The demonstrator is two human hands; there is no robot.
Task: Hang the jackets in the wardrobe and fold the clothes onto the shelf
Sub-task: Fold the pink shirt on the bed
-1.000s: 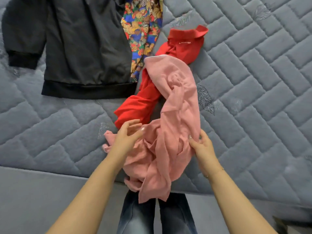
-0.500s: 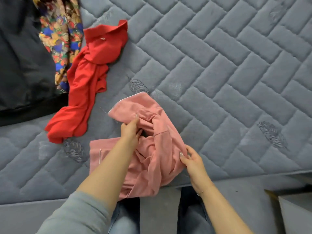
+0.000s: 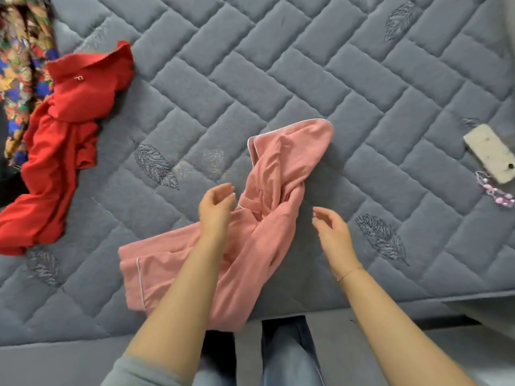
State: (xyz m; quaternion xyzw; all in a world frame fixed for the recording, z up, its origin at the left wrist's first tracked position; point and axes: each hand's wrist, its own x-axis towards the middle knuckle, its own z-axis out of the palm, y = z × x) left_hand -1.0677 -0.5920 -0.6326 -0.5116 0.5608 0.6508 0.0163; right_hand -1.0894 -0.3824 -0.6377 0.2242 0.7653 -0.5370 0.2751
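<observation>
A pink garment (image 3: 267,218) with white piping lies twisted and crumpled on the grey quilted mattress (image 3: 306,79), its lower end hanging over the front edge. My left hand (image 3: 216,211) hovers over its middle with fingers loosely curled, holding nothing. Just to the right of the cloth, my right hand (image 3: 331,235) is relaxed and apart from it. A red shirt (image 3: 61,146) lies bunched at the left.
A colourful patterned garment (image 3: 19,65) lies at the far left edge, beside a sliver of dark cloth. A white phone (image 3: 492,154) with a pink beaded strap (image 3: 494,192) rests at the mattress's right side. My legs in jeans stand against the bed's front edge.
Both hands have let go of the pink garment, which now lies stretched out farther up the mattress. The view has shifted right, bringing the phone in and the black jacket out.
</observation>
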